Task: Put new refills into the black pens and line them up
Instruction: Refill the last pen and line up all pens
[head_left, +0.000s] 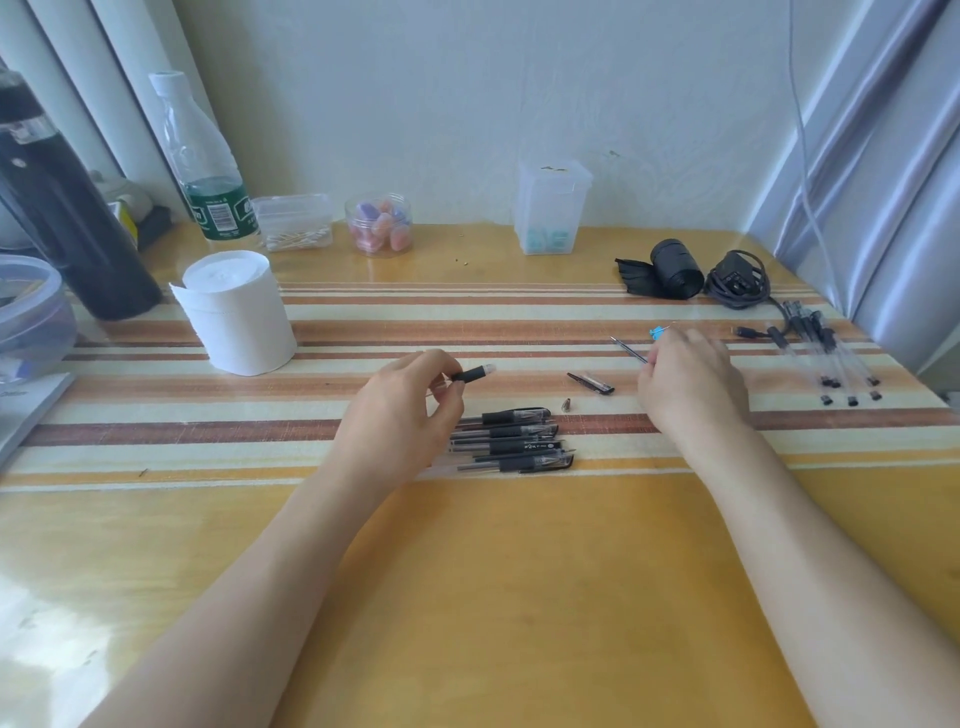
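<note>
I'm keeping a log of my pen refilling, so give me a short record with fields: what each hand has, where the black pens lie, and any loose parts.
left hand: pinches a clear pen barrel with a black rubber grip
right hand: holds a thin pen refill, tip pointing left
pens: black gel pens side by side on the yellow striped table, by the left hand
loose parts: black pen cap; small metal tip cone
spares: clear refills with black ends, far right

black pens (511, 439) | yellow table (467, 597) | brown-cream striped mat (415, 332) | white tissue roll (236, 312)
</note>
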